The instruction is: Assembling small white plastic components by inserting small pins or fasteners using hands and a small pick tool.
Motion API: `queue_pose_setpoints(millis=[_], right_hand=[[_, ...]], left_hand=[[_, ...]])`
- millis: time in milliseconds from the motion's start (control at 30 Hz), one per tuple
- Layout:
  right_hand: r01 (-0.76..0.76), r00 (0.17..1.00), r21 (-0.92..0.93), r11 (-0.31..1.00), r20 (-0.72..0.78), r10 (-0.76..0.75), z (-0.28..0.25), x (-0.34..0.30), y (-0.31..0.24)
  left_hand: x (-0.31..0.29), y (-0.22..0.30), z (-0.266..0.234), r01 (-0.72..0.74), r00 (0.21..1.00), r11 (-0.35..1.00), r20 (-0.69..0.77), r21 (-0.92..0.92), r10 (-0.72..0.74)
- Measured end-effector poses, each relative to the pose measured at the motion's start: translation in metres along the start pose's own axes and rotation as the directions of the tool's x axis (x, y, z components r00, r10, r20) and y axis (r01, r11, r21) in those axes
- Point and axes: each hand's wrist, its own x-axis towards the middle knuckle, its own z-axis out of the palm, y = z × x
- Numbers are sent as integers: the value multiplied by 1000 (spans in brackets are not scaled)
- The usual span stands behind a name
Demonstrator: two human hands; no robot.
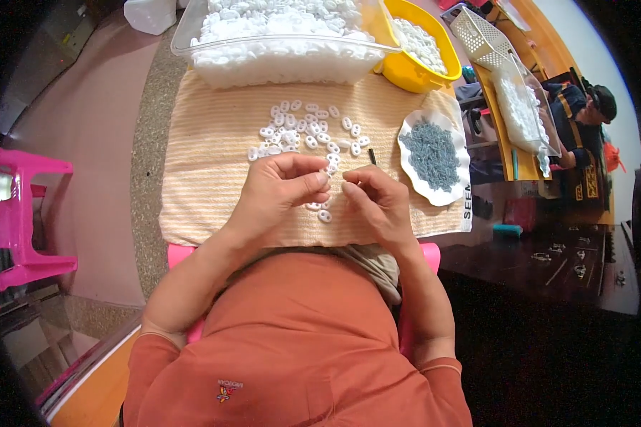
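Note:
My left hand [281, 188] is closed in a pinch, thumb against forefinger, on a small white oval plastic piece [331, 168] at its fingertips. Facing it across a narrow gap, my right hand [381, 203] has thumb and forefinger pressed together; whatever they hold is too small to make out. Beyond my hands lies a loose pile of white two-holed oval pieces [290, 122], and a few more oval pieces [324, 215] rest just below the fingertips. A short black stick [372, 156] lies by my right hand. Small grey pieces [433, 153] fill a white scalloped dish at the right.
A striped towel [206, 164] covers the work surface. At the back stand a clear tub [285, 60] heaped with white pieces and a yellow basin [434, 80]. A pink stool [32, 213] is at the left. Another person [573, 107] sits at a table on the right.

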Motion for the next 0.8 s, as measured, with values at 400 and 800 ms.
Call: queue_pose_setpoints(millis=[400,800], right_hand=[[256,966,-727,638,161,-204,11,25,-8],[229,973,-702,675,144,-180,11,27,-8]], left_hand=[[2,7,-6,-48,996,997,-78,-60,44],[1,7,-3,-52,996,994,-75,-95,45]])
